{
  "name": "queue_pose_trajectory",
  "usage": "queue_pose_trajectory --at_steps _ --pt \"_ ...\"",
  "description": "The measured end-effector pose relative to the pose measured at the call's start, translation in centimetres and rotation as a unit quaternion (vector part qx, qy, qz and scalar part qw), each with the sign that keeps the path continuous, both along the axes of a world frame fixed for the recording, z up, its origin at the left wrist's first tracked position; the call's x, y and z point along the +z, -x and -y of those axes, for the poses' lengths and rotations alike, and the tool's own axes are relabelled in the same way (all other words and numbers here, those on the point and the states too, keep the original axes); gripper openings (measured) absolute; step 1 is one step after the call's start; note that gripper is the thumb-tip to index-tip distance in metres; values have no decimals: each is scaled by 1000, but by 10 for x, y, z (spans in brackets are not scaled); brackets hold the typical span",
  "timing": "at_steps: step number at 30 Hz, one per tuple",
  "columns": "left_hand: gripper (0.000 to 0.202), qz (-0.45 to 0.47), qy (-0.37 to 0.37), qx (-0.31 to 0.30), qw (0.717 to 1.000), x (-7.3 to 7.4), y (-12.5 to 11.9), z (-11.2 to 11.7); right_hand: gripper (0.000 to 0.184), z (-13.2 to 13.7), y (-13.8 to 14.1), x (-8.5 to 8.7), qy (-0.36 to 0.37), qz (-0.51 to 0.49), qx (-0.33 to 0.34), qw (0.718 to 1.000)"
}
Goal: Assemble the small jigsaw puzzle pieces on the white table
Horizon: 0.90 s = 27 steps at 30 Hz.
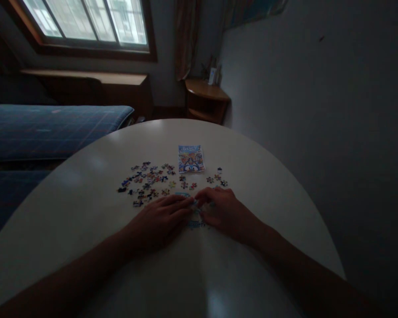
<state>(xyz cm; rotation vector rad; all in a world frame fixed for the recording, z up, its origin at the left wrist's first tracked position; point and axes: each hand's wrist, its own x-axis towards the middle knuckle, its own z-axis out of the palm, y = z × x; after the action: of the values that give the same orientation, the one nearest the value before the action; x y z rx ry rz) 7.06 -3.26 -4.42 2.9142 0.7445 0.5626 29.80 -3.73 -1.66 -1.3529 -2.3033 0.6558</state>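
Note:
Joined light-blue jigsaw pieces (195, 224) lie on the table between my two hands, partly covered by them. My left hand (164, 216) rests flat with its fingers stretched out, the fingertips touching the joined pieces. From the other side my right hand (220, 210) has its fingers curled together at a small blue puzzle piece (195, 202). Loose jigsaw pieces (149, 179) are scattered in a heap beyond my left hand. A smaller group of puzzle pieces (217, 177) lies beyond my right hand. The picture is dim, and fine details are hard to make out.
A colourful picture packet (190, 159) lies behind the pieces on the round white table (252, 159). To the left is a bed with a blue plaid mattress (53, 128). A wooden corner stand (207, 90) stands beyond the table, and a pale wall (301, 97) runs along the right.

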Motion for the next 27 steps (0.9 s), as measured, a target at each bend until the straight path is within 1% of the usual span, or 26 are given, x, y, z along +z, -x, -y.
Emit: queue_pose_trajectory --at_steps 4,9,17,23,27 --pt "30 7 4 -1 1000 -1 0 0 36 2 1 1 -17 29 -23 999" --pt "32 -1 3 -6 1000 1 0 1 23 2 0 -2 -39 61 -32 997" --pt "29 -24 -5 -4 1000 1 0 0 17 2 0 -3 -32 59 -37 997" --pt "29 -13 -2 -4 1000 0 0 0 16 0 1 -6 -27 52 -31 998" --pt "29 -23 -1 -4 1000 1 0 -1 14 -1 1 -7 -18 47 -33 998"
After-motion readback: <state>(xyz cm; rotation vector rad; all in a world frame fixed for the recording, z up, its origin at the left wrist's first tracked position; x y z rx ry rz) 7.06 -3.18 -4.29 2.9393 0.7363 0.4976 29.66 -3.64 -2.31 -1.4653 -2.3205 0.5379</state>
